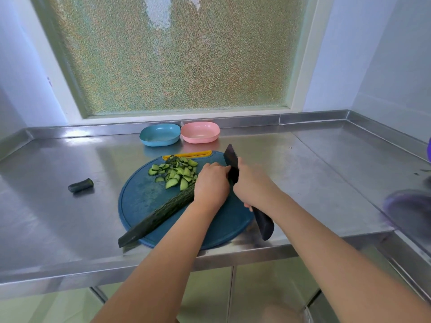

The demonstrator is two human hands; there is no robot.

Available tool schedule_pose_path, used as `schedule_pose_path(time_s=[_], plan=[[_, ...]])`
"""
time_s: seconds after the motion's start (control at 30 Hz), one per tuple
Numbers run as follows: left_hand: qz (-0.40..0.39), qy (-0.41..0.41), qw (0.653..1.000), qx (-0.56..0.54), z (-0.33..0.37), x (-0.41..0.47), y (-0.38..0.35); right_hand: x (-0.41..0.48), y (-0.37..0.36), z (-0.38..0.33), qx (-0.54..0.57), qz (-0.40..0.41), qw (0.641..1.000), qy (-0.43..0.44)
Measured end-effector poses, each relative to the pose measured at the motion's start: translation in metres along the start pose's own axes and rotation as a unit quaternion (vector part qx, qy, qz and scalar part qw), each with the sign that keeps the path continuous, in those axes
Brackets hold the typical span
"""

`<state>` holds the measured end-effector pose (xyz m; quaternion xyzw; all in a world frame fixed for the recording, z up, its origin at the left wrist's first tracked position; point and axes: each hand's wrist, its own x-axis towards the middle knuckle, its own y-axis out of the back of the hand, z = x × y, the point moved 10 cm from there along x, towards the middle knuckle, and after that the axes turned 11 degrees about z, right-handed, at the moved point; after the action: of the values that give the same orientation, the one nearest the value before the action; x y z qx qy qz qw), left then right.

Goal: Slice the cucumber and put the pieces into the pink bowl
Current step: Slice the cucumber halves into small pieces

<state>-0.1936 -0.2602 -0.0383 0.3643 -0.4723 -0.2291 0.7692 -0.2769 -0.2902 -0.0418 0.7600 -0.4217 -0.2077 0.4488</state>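
Slicing looks about half done. Cut pieces (177,172) sit heaped on the far part of the round blue cutting board (140,199), while the long uncut cucumber (161,213) lies slantwise across it, its near-left end jutting past the board's rim. The left hand (211,185) bears down on the cucumber's far-right end with its fingers (220,169) curled over it, probably to stop it rolling and to tuck the fingertips away from the edge. The cucumber's cut face is hidden under those fingers, so how much pokes out toward the blade cannot be told.

The right hand (253,186) is clenched round the dark handle of the knife (232,163). The blade stands upright just right of the left knuckles, seemingly touching them, which likely lets the knuckles guide each cut.

The pink bowl (200,139) waits at the far edge of the steel counter (303,173), just beside a blue bowl (159,142) on its left, and holds no pieces yet. A cut-off stub (81,185) lies well apart on the left.
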Motion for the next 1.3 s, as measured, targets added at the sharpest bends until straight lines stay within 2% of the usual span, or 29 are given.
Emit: schedule_pose_path(time_s=[0.17, 0.53, 0.93, 1.3], plan=[[-0.002, 0.004, 1.000, -0.009, 0.001, -0.001, 0.002, 0.005, -0.001, 0.020, 0.075, -0.015, 0.996, -0.037], [-0.023, 0.002, 1.000, -0.013, 0.001, 0.000, -0.002, 0.009, 0.008, 0.017, 0.076, -0.034, 0.996, -0.038], [-0.024, 0.005, 1.000, -0.016, 0.001, 0.000, -0.001, 0.007, 0.013, 0.018, 0.132, -0.039, 0.990, -0.039], [-0.017, 0.013, 1.000, -0.013, -0.003, 0.000, -0.004, 0.009, 0.007, 0.020, 0.139, -0.047, 0.988, -0.049]])
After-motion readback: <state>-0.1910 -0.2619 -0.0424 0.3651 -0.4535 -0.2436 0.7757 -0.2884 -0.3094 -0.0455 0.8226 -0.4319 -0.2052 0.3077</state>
